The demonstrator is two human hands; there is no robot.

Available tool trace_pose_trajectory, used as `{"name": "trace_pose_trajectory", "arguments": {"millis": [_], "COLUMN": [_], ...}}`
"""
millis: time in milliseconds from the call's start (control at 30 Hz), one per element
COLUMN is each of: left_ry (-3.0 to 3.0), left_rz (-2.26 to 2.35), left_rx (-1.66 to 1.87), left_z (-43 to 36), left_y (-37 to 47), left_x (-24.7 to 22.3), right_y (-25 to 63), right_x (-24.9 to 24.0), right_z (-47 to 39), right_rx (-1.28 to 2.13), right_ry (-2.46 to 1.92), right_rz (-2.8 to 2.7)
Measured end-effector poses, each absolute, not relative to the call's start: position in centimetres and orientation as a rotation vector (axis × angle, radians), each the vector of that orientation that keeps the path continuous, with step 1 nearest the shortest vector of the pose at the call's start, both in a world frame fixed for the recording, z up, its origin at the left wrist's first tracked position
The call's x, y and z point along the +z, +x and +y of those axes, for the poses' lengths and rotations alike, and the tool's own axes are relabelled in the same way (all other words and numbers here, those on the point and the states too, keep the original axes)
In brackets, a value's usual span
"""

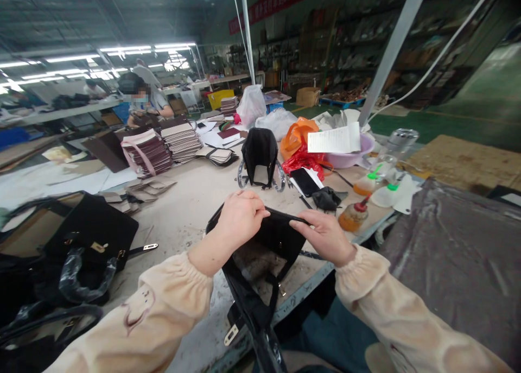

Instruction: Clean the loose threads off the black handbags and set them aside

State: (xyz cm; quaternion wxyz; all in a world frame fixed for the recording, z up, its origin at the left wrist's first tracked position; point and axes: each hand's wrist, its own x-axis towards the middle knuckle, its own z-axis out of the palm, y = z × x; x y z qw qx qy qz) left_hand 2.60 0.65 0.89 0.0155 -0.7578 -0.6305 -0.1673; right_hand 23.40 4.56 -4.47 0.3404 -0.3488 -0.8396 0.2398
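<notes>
A black handbag (pixel 248 294) lies open in front of me at the table's edge, its inside facing up. My left hand (pixel 242 215) pinches the bag's far rim near the middle. Farther right along that same rim, my right hand (pixel 323 233) grips the edge between thumb and fingers. A strap with a metal plate hangs from the bag's near side. Just beyond my hands stands a second black bag (pixel 260 153) with plastic-wrapped handles. More black handbags (pixel 91 226) with metal fittings lie at the left.
Stacked dark and beige panels (pixel 181 140) stand at the back left, near a seated co-worker (pixel 144 99). On the right are a phone (pixel 306 182), glue bottles (pixel 353 216), a purple basin (pixel 352 155) and an orange plastic bag (pixel 299 135). A metal pole (pixel 393 52) rises behind.
</notes>
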Motion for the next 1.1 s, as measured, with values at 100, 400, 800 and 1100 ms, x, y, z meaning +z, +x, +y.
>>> {"name": "trace_pose_trajectory", "arguments": {"millis": [100, 400, 800, 1100], "left_ry": [-2.345, -2.342, -2.346, -2.399], "left_rz": [-1.972, -1.928, -1.925, -1.930], "left_rx": [-0.499, -0.471, -0.456, -0.514], "left_z": [0.6, 0.8, 0.9, 1.1], "left_y": [2.7, 2.7, 2.4, 1.7], "left_x": [0.9, 0.9, 0.8, 0.8], "right_y": [23.4, 23.3, 22.6, 22.5], "right_x": [-4.5, -4.0, -3.4, -2.9], "right_z": [4.6, 4.4, 4.5, 5.2], "right_rx": [0.634, 0.548, 0.465, 0.469], "right_ry": [-0.902, -0.916, -0.892, -0.866], "right_rz": [-2.190, -2.260, -2.284, -2.272]}}
